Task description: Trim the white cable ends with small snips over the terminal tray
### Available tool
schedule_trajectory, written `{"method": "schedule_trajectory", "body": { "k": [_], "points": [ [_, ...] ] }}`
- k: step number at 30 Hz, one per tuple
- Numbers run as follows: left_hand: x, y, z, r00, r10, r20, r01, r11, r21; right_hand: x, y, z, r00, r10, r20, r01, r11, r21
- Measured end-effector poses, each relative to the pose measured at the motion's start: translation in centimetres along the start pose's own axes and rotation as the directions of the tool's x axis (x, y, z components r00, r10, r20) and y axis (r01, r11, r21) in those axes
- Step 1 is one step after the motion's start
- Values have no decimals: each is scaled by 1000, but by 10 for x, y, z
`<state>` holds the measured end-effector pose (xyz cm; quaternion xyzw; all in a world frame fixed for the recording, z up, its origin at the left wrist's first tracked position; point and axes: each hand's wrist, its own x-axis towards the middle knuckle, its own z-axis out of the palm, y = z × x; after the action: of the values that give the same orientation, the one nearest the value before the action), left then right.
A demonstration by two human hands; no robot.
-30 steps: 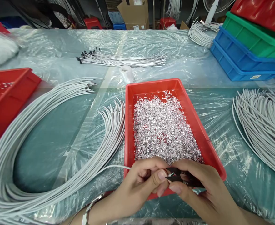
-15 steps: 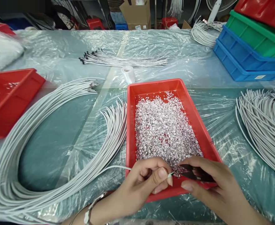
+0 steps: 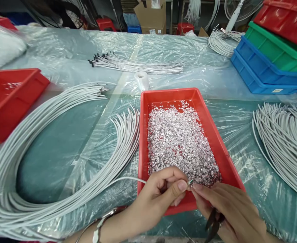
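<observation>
Left hand (image 3: 158, 197) grip pinches the cable (image 3: 128, 178), tip pointing right; right hand (image 3: 229, 209) clasps scissors (image 3: 212, 223).

Thin clear plastic film (image 3: 163, 57) covers the table, glossy and crinkled, catching white glare over a smooth, matt green top (image 3: 52, 162). The red tray (image 3: 231, 165) at lower centre is moulded plastic with a soft sheen. The scraps (image 3: 179, 141) heaped in it look like foil, bright silver and sparkling. The cable bundle (image 3: 37, 131) at left has a smooth, matt white plastic jacket, as does the single cable (image 3: 123, 180) pinched in the left hand (image 3: 161, 199). The snips (image 3: 213, 221) in the right hand (image 3: 229, 209) look like dark, dull metal. A bracelet (image 3: 99, 226) at the lower edge is shiny metal. The crates (image 3: 265, 67) at upper right are glossy plastic, and the box (image 3: 151, 17) at top is matt brown cardboard.
</observation>
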<state>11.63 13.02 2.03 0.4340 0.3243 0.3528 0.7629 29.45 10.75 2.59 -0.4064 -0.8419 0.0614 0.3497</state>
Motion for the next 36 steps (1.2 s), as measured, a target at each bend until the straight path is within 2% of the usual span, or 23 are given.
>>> {"method": "schedule_trajectory", "body": {
  "k": [5, 15, 26, 36],
  "points": [
    [1, -1, 0, 1000, 19, 8, -19, 999, 35, 0, -1, 7, 992, -108, -61, 106, 994, -21],
    [0, -2, -2, 999, 33, 39, -33, 999, -13, -5, 3, 14, 982, -122, -144, 125, 992, 15],
    [1, -3, -2, 998, 17, 59, -15, 999, -32, -5, 4, 9, 986, -161, -43, 163, 986, 45],
    [-1, -5, -4, 998, 11, 55, -9, 999, -40, 1, 4, 6, 986, -165, -17, 166, 986, 35]
  ]
}}
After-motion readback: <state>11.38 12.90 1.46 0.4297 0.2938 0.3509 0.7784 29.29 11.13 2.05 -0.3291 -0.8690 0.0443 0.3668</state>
